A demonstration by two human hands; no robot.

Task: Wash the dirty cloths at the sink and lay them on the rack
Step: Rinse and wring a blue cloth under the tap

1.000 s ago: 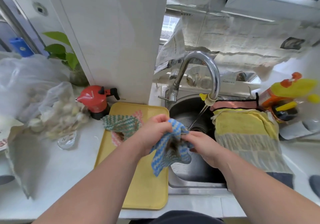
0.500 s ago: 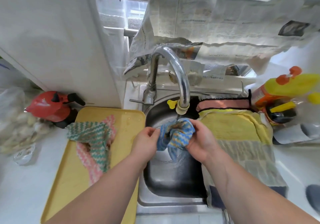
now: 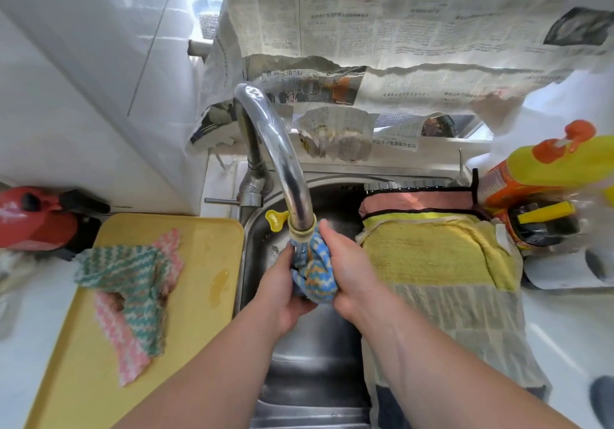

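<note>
- both forearms are reaching forward over the sink (image 3: 315, 372), with the hands meeting just under the mouth of the tap spout (image 3: 282, 152).
- the left hand (image 3: 282, 292) is curling its fingers round the left and lower side of the blue zigzag cloth (image 3: 315, 272), gripping it from below.
- the right hand (image 3: 352, 275) is clasping the cloth's right side, thumb stretching up beside the spout's end; its fingers are wrapping behind the cloth and are hidden.
- the cloth is being held bunched between the two hands, above the sink basin, its top touching the spout's end.
- a yellow tab (image 3: 274, 219) is sticking out to the left of the spout's end.
- left of the sink a yellow tray (image 3: 206, 239) is sitting on the white worktop (image 3: 20, 345), carrying a green cloth (image 3: 133, 272) that is lying across a pink cloth (image 3: 116, 322).
- a red sprayer (image 3: 33, 219) is standing just beyond the tray's far left corner.
- right of the hands a yellow towel (image 3: 428, 249) is lying over the rack (image 3: 475, 182), close beside the right wrist.
- a yellow bottle (image 3: 548, 169) is standing at the far right, and newspaper (image 3: 398, 29) is hanging behind the tap.
- the bunched cloth's long axis is running from the spout's mouth down toward the person.
</note>
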